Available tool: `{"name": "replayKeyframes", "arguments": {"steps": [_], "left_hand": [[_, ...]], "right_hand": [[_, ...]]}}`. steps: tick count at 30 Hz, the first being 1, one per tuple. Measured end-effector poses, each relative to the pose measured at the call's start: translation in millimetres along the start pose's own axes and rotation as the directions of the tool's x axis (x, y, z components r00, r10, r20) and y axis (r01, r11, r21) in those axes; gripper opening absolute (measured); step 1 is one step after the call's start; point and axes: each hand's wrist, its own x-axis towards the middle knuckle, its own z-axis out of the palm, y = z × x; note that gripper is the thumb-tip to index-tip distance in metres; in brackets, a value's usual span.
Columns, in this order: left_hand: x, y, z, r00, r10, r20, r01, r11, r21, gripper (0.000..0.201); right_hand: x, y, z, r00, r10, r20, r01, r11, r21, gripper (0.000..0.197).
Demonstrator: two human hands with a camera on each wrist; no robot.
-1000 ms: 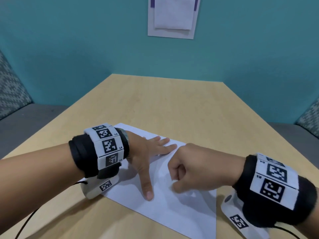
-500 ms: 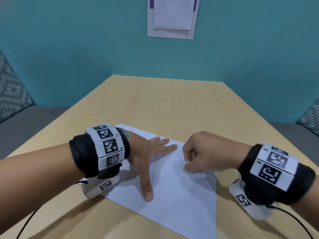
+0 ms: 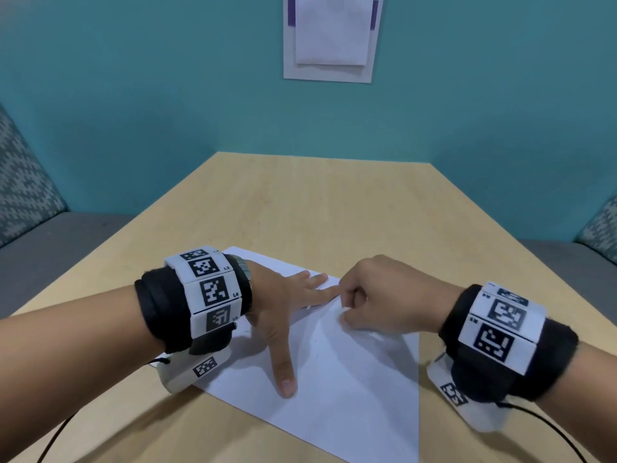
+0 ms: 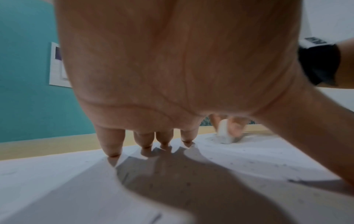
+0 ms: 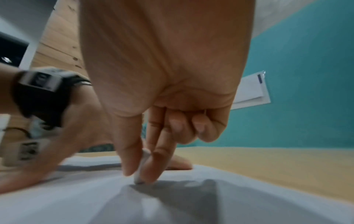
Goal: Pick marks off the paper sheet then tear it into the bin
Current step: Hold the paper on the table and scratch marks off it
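A white paper sheet (image 3: 350, 379) lies on the wooden table (image 3: 300, 202), with faint dark marks (image 4: 295, 180) and specks on it. My left hand (image 3: 287, 309) presses flat on the sheet's left part, fingers straight and thumb spread toward me. My right hand (image 3: 347, 314) is at the sheet's far edge, just right of the left fingertips. It pinches a small white eraser (image 5: 140, 171) between thumb and fingers. The eraser (image 4: 225, 131) has its tip down on the paper. No bin is in view.
The table reaches back to a teal wall that carries a white board (image 3: 332, 38). Patterned cushions stand at the left (image 3: 20, 182) and the right (image 3: 601, 225). A thin cable (image 3: 551, 429) trails from the right wrist over the near table edge.
My right hand slid with the eraser from the sheet's middle away from me to its far edge, ending beside the left fingertips. The left hand stayed pressed in place.
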Motion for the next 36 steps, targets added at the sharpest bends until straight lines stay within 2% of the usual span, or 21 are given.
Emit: {"name": "replayKeyframes", "arguments": {"steps": [2, 4, 6, 8, 10, 13, 15, 18, 20, 22, 25, 26, 29, 30, 34, 36], "left_hand": [[1.8, -1.6, 1.3, 1.0, 0.019, -0.006, -0.019, 1.0, -0.012, 0.143], [3.6, -2.3, 2.1, 0.999, 0.031, -0.013, -0.031, 1.0, 0.002, 0.142], [3.9, -2.4, 2.2, 0.999, 0.03, -0.015, -0.03, 1.0, 0.003, 0.145], [3.5, -2.1, 1.8, 1.0, 0.018, -0.011, -0.018, 1.0, 0.011, 0.149], [4.3, -4.0, 2.2, 1.0, 0.018, -0.012, -0.018, 1.0, 0.011, 0.15], [3.5, -3.3, 2.8, 1.0, 0.014, -0.015, -0.015, 1.0, -0.025, 0.146], [0.7, -0.3, 1.8, 1.0, -0.007, -0.016, 0.007, 1.0, -0.001, 0.147], [-4.4, 3.7, -0.6, 1.0, -0.028, 0.0, 0.028, 1.0, 0.005, 0.148], [-5.9, 6.6, -3.0, 0.999, -0.033, 0.012, 0.033, 0.999, 0.018, 0.145], [-6.1, 11.7, -5.0, 0.999, -0.046, 0.015, 0.045, 0.998, 0.045, 0.145], [-6.7, 18.1, -7.2, 0.998, -0.061, 0.015, 0.06, 0.997, 0.047, 0.146], [-7.8, 19.5, -7.1, 0.998, -0.064, 0.019, 0.063, 0.997, 0.053, 0.147], [-9.9, 21.3, -7.7, 0.997, -0.075, 0.02, 0.074, 0.994, 0.083, 0.145], [-10.3, 21.6, -7.7, 0.997, -0.075, 0.018, 0.073, 0.994, 0.08, 0.145], [-7.3, 21.8, -8.2, 0.999, -0.05, -0.005, 0.05, 0.999, 0.021, 0.138], [-4.0, 25.0, -4.3, 0.998, -0.04, -0.038, 0.04, 0.999, 0.002, 0.133]], "right_hand": [[-8.8, -12.5, 6.8, 0.99, -0.099, 0.103, 0.092, 0.994, 0.067, 0.01], [-13.2, -18.5, 6.7, 0.972, -0.133, 0.192, 0.119, 0.989, 0.084, 0.01], [-5.9, -12.2, 0.3, 0.984, -0.081, 0.156, 0.083, 0.997, -0.004, 0.009], [3.8, -2.8, -5.0, 1.0, 0.006, 0.028, -0.003, 0.995, -0.095, 0.012], [5.2, -2.6, -1.3, 0.999, 0.015, -0.035, -0.018, 0.997, -0.078, 0.015], [-11.8, -16.4, 8.3, 0.985, -0.09, 0.146, 0.081, 0.994, 0.068, 0.013], [-20.0, -13.0, 6.0, 0.972, -0.074, 0.223, 0.05, 0.993, 0.11, 0.011], [-14.0, 14.0, -5.9, 0.993, 0.084, 0.085, -0.086, 0.996, 0.02, 0.013], [-12.5, 21.7, -7.3, 0.992, 0.128, 0.003, -0.128, 0.992, 0.015, 0.014], [-17.7, 13.8, -2.9, 0.997, 0.078, 0.03, -0.079, 0.996, 0.038, 0.014], [-25.7, 2.5, 0.0, 0.977, 0.009, 0.213, -0.042, 0.987, 0.154, 0.015], [-24.2, 6.5, -2.1, 0.979, 0.032, 0.203, -0.066, 0.984, 0.166, 0.015], [-18.8, 24.0, -11.9, 0.989, 0.141, 0.044, -0.145, 0.981, 0.13, 0.014], [-20.0, 24.1, -11.7, 0.989, 0.143, 0.03, -0.145, 0.983, 0.109, 0.014], [-31.3, 8.2, -2.3, 0.99, 0.059, 0.129, -0.067, 0.996, 0.059, 0.016], [-31.9, 6.4, -1.1, 0.993, 0.06, 0.101, -0.064, 0.997, 0.036, 0.016]]}}
